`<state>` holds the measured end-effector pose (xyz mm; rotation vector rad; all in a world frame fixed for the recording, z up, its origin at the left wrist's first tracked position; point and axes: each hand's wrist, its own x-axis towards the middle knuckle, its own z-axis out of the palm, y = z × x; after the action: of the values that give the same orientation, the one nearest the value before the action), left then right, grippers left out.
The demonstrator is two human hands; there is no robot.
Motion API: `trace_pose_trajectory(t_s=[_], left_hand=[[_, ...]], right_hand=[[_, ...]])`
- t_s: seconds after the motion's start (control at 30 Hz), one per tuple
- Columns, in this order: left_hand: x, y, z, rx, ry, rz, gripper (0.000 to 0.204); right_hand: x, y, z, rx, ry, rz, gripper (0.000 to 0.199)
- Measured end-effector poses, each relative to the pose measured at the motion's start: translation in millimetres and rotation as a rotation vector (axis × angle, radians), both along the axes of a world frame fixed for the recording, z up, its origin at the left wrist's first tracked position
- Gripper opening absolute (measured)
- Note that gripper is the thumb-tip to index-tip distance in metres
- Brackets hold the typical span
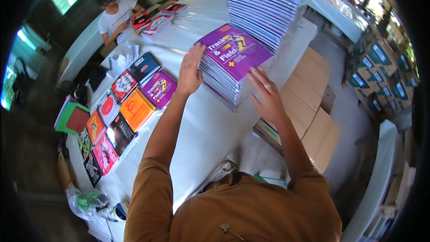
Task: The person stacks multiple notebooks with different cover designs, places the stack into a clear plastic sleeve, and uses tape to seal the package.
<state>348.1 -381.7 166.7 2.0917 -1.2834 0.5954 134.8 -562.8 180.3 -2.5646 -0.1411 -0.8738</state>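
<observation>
A stack of purple-covered notebooks (pixel 233 54) stands on the white-covered table, its top cover showing a yellow and white figure. My left hand (pixel 191 68) lies flat along the stack's left side, fingers stretched out and fingertips near the top corner. At the right front corner my right hand (pixel 268 95) rests its spread fingers on the edge of the top cover; a ring is on one finger. Both palms touch or nearly touch the stack, and neither is wrapped round it. Directly behind rises a much taller pile of notebooks (pixel 264 6), edges toward me.
Rows of colourful notebooks, among them an orange one (pixel 138 109), lie on the table (pixel 192 139) at left. Flattened cardboard boxes (pixel 309 103) sit right of the table. Stacked cartons (pixel 380 74) stand farther right. Across the table a person (pixel 117 18) in white handles red-and-black notebooks.
</observation>
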Motion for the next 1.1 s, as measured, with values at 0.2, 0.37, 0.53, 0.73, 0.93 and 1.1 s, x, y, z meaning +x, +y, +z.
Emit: trace_pose_trajectory(t_s=[0.2,0.37,0.53,0.73,0.93,1.1], left_hand=[[68,74,-103,0.300,0.382,0.753,0.073],[62,127,-179,0.632,0.405,0.771,0.062],[60,156,-117,-0.158,0.488,0.841,0.028],[-101,139,-13,-0.343,0.983,0.226,0.043],[4,279,-79,0.247,0.679,0.610,0.061],[32,318,-189,0.561,0.226,0.743,0.057]], right_hand=[[-56,16,-80,0.221,-0.034,0.064,0.039],[-74,50,-105,0.408,0.295,0.273,0.033],[-44,65,-106,0.684,0.481,0.357,0.037],[51,102,-96,2.163,0.559,0.811,0.072],[65,130,-69,1.866,0.536,0.495,0.035],[35,163,-53,1.693,0.400,0.522,0.034]])
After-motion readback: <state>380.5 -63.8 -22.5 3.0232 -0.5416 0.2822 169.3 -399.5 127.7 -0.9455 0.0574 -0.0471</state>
